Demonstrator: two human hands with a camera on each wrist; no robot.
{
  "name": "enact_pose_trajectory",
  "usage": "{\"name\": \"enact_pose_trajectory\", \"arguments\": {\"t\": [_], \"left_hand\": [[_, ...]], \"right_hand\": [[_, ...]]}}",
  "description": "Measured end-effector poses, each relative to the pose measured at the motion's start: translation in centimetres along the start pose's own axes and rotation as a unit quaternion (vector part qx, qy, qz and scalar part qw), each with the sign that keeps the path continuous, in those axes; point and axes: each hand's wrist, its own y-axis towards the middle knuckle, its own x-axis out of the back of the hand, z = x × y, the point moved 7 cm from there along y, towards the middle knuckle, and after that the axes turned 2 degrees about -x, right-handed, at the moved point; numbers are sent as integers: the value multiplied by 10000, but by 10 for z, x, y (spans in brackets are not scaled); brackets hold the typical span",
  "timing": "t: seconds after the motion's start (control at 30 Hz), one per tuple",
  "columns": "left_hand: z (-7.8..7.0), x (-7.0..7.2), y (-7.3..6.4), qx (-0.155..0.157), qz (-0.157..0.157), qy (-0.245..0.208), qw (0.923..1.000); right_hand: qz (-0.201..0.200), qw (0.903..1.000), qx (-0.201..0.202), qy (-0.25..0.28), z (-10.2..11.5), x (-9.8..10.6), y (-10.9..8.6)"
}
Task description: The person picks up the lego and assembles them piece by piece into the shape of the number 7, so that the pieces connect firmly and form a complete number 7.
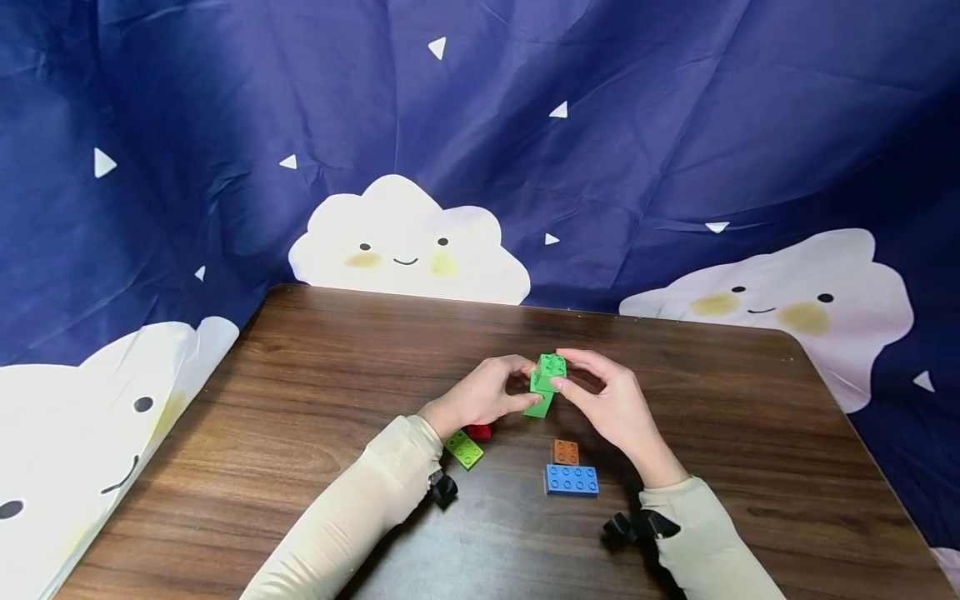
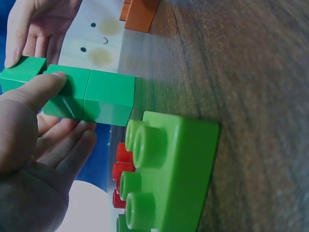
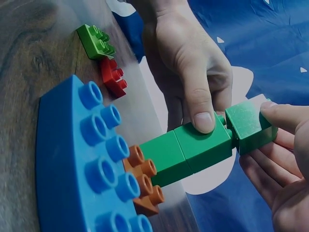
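Two green bricks, one stacked on the other, are pinched at the upper brick by the left hand. A third green brick is between the thumb and fingers of the right hand. It sits at the stack's studded end, slightly tilted, and a narrow gap with studs shows between them in the right wrist view. In the left wrist view the left thumb presses on the stack's side. The head view shows the green column upright, its lower end near the tabletop; whether it touches I cannot tell.
Near the left wrist lie a light green brick and a red brick, partly hidden by the hand. An orange brick and a longer blue brick lie between the forearms on the wooden table. A blue cloud-patterned cloth hangs behind.
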Motion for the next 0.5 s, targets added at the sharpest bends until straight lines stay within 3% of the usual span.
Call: {"name": "enact_pose_trajectory", "arguments": {"t": [0.5], "left_hand": [[1,0,0,38,-10,53,10000]], "right_hand": [[-85,9995,10,-297,0,-3,0]]}}
